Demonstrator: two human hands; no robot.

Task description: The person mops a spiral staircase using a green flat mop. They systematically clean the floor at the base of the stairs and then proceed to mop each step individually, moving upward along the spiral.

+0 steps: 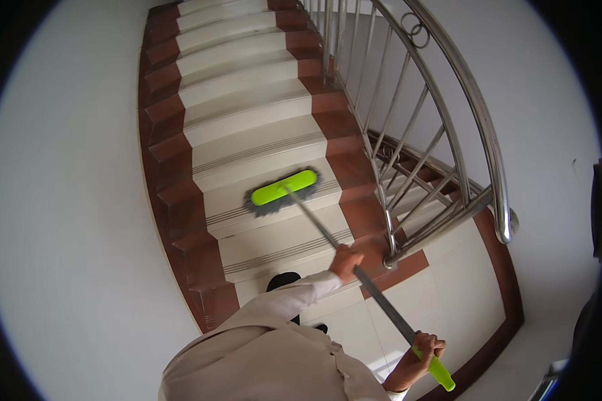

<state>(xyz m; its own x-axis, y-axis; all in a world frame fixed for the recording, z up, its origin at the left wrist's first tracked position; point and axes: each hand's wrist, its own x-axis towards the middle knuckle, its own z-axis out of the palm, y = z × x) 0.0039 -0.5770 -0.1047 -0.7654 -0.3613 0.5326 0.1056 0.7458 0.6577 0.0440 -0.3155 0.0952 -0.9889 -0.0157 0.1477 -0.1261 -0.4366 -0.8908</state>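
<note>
A long-handled mop (pixel 283 188) with a green plastic head and grey fringed pad lies across the front part of a stair tread, over its grooved lines. My left hand (pixel 346 262) is closed around the middle of the grey pole. Lower right, my right hand (pixel 417 362) grips the pole's end at the green handle grip (pixel 439 372). The pole runs diagonally from the mop head down to the right. The stairs (pixel 276 228) have cream centres and red-brown side borders.
A stainless steel railing (pixel 444 115) curves along the stairs' right side, ending above the tiled landing (pixel 461 260). A pale wall (pixel 80 200) stands on the left. One black shoe (pixel 283 280) rests on a low step. Further steps show beyond the railing (pixel 411 193).
</note>
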